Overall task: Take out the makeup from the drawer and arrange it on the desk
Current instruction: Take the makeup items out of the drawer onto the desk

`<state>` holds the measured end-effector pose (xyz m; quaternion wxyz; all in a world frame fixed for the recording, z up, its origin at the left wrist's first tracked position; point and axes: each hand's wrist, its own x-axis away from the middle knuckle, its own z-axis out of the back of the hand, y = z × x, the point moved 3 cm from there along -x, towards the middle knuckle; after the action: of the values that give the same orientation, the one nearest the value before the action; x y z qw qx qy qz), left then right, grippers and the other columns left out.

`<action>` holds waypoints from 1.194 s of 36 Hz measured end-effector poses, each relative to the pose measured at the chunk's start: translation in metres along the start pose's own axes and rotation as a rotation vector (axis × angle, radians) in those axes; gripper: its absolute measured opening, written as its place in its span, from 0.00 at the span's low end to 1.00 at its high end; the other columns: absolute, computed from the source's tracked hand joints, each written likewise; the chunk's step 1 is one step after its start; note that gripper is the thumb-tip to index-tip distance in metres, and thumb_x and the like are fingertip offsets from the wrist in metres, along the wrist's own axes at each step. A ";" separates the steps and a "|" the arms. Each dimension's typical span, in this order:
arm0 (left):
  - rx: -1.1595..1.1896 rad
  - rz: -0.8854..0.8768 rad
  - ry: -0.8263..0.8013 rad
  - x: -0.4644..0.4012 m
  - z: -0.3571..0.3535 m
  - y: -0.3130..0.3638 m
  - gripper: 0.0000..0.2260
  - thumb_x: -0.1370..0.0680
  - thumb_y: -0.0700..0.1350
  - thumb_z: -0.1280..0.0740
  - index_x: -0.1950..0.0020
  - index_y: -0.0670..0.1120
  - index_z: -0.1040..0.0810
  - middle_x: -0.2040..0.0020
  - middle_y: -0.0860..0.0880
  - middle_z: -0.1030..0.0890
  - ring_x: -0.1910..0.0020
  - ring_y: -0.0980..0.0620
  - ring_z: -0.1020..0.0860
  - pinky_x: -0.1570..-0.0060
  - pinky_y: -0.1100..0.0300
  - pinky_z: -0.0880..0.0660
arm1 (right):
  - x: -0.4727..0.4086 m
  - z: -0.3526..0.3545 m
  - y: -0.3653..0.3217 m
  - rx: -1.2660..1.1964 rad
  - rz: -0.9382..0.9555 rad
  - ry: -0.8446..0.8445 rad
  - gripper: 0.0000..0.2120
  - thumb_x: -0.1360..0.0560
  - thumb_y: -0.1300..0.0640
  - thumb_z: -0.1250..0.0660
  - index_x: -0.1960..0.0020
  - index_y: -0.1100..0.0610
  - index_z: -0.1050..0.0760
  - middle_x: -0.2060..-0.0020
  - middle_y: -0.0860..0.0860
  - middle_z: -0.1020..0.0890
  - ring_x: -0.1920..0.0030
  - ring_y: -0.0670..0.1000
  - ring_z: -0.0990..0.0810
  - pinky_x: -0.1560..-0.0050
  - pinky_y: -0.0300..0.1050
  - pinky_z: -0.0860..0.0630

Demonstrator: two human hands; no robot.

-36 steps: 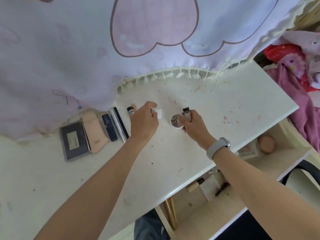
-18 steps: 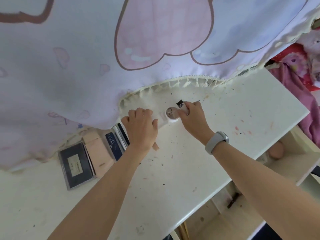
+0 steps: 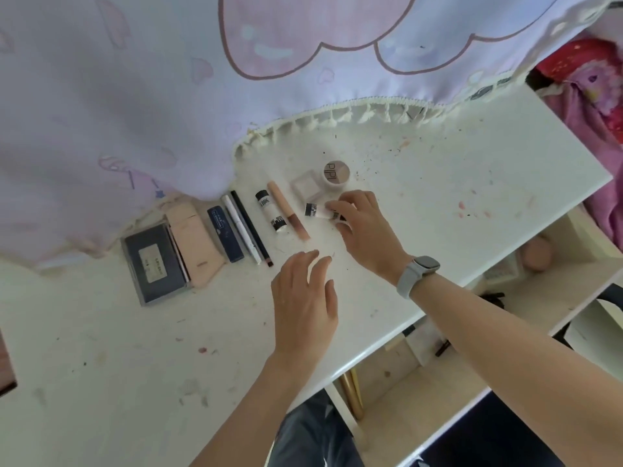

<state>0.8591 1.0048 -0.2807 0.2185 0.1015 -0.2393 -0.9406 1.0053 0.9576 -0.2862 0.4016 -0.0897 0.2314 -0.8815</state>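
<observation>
Makeup lies in a row on the white desk [image 3: 438, 170]: a dark palette [image 3: 155, 264], a peach case [image 3: 195, 241], a navy tube [image 3: 225, 238], a white pen [image 3: 241, 229] and a black pencil [image 3: 251, 227], a black-and-white tube [image 3: 269, 210], a peach concealer stick [image 3: 288, 210], a square compact [image 3: 306, 187] and a round jar [image 3: 335, 173]. My right hand [image 3: 364, 230] pinches a second small black-and-white tube [image 3: 315, 210] lying on the desk. My left hand [image 3: 303, 305] hovers below the row, fingers apart, holding nothing.
A lilac curtain [image 3: 168, 79] with a tasselled hem hangs over the desk's back. The open drawer [image 3: 421, 392] below the desk's front edge holds a round peach sponge [image 3: 536, 254] and small items. Pink and red fabric [image 3: 593, 96] lies at the right.
My left hand has drawn back from the row and opened, leaving the concealer stick and compact on the desk. My right hand has left the round jar and now grips the small tube.
</observation>
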 end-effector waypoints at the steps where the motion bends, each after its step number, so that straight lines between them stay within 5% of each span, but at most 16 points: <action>1: -0.023 0.001 -0.020 0.005 -0.004 0.000 0.16 0.28 0.40 0.29 0.40 0.42 0.23 0.40 0.42 0.22 0.39 0.42 0.25 0.45 0.47 0.25 | 0.002 0.001 0.000 -0.018 0.012 -0.003 0.18 0.25 0.69 0.38 0.36 0.63 0.28 0.42 0.59 0.27 0.39 0.58 0.32 0.42 0.44 0.31; 5: -0.146 -0.006 -0.112 0.022 -0.020 -0.004 0.21 0.25 0.47 0.32 0.34 0.44 0.27 0.32 0.41 0.28 0.31 0.39 0.33 0.35 0.41 0.33 | 0.019 0.009 0.003 -0.090 0.000 0.011 0.21 0.25 0.70 0.40 0.33 0.62 0.31 0.39 0.59 0.29 0.37 0.57 0.33 0.40 0.39 0.35; 9: -0.241 -0.065 -0.110 0.031 -0.030 -0.009 0.23 0.23 0.50 0.36 0.30 0.45 0.31 0.29 0.41 0.32 0.28 0.41 0.37 0.31 0.43 0.40 | 0.048 0.020 0.010 -0.117 -0.033 0.076 0.19 0.25 0.69 0.40 0.34 0.62 0.30 0.39 0.59 0.29 0.38 0.57 0.30 0.43 0.47 0.27; 15: -0.211 -0.020 -0.097 0.032 -0.030 -0.006 0.20 0.21 0.47 0.38 0.30 0.43 0.31 0.28 0.40 0.34 0.27 0.40 0.39 0.29 0.43 0.46 | 0.132 0.036 0.041 -0.184 -0.146 0.186 0.11 0.24 0.70 0.40 0.44 0.64 0.26 0.46 0.56 0.26 0.52 0.50 0.24 0.54 0.40 0.26; 20: -0.113 -0.020 0.012 0.067 -0.031 0.020 0.13 0.25 0.39 0.34 0.41 0.41 0.23 0.37 0.40 0.24 0.34 0.39 0.29 0.35 0.40 0.35 | 0.205 0.029 0.087 -0.113 -0.308 -0.020 0.10 0.24 0.67 0.38 0.45 0.62 0.25 0.51 0.53 0.24 0.52 0.53 0.23 0.54 0.41 0.28; 24: -0.042 -0.201 0.033 0.120 -0.048 0.053 0.12 0.28 0.36 0.35 0.47 0.43 0.21 0.45 0.45 0.21 0.42 0.44 0.24 0.44 0.48 0.30 | 0.232 0.013 0.116 0.036 -0.345 -0.228 0.14 0.24 0.65 0.40 0.39 0.59 0.26 0.45 0.54 0.23 0.46 0.55 0.24 0.50 0.44 0.28; 28: -0.062 -0.330 -0.107 0.157 -0.075 0.068 0.12 0.31 0.36 0.37 0.51 0.44 0.19 0.50 0.47 0.19 0.48 0.46 0.21 0.50 0.51 0.26 | 0.230 -0.018 0.121 0.236 -0.187 -0.496 0.20 0.25 0.63 0.42 0.32 0.57 0.32 0.34 0.54 0.30 0.39 0.58 0.30 0.45 0.51 0.29; 34: -0.424 -0.225 -0.584 0.158 -0.106 0.038 0.16 0.33 0.38 0.30 0.46 0.47 0.21 0.46 0.49 0.22 0.41 0.46 0.25 0.42 0.53 0.29 | 0.215 -0.056 0.104 0.487 0.147 -0.526 0.19 0.24 0.61 0.43 0.34 0.54 0.30 0.35 0.53 0.30 0.31 0.57 0.37 0.39 0.52 0.36; 38: -0.595 -0.325 -0.706 0.152 -0.115 0.033 0.12 0.36 0.39 0.30 0.54 0.48 0.19 0.53 0.50 0.20 0.47 0.47 0.23 0.41 0.49 0.29 | 0.208 -0.060 0.088 0.613 0.283 -0.350 0.17 0.32 0.61 0.46 0.58 0.55 0.18 0.60 0.54 0.18 0.56 0.57 0.19 0.54 0.46 0.24; 43: -0.675 -0.430 -0.798 0.143 -0.140 0.035 0.09 0.25 0.40 0.36 0.46 0.44 0.22 0.44 0.47 0.25 0.38 0.44 0.33 0.37 0.46 0.37 | 0.210 -0.067 0.089 0.692 0.325 -0.362 0.07 0.36 0.62 0.36 0.66 0.55 0.19 0.68 0.52 0.20 0.67 0.53 0.21 0.66 0.41 0.26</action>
<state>0.7865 0.8545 -0.3969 -0.0651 -0.2911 0.0366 -0.9538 0.9023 0.7717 -0.3930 0.5760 -0.0654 -0.1412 -0.8025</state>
